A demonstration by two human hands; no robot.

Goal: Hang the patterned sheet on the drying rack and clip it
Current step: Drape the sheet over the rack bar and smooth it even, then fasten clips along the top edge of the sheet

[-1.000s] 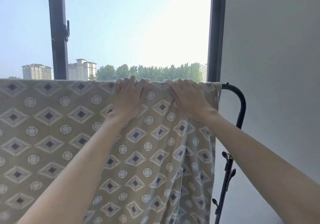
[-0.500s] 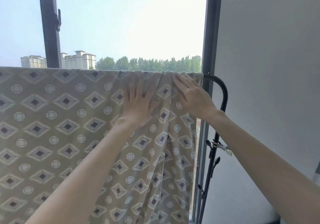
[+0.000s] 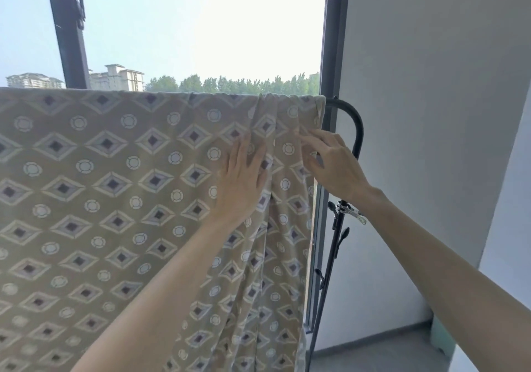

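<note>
The tan patterned sheet [image 3: 115, 193], printed with diamonds and circles, hangs draped over the top bar of the black drying rack [image 3: 355, 124]. Its right part is bunched into vertical folds. My left hand [image 3: 244, 182] lies flat on the sheet with straight fingers, just left of the folds. My right hand [image 3: 330, 162] touches the sheet's right edge below the bar, fingers loosely bent; whether it pinches the cloth is unclear. A clear clip [image 3: 355, 213] sits clamped on the rack's right upright, below my right wrist.
A large window with dark frames [image 3: 69, 32] stands behind the rack. A grey wall [image 3: 431, 113] rises close on the right, with a narrow strip of floor [image 3: 373, 354] beside the rack's foot. Black hooks [image 3: 343, 235] stick out from the upright.
Both hands have slid down from the top bar onto the hanging sheet. The left one now lies flat lower down; the right has moved to the sheet's right edge.
</note>
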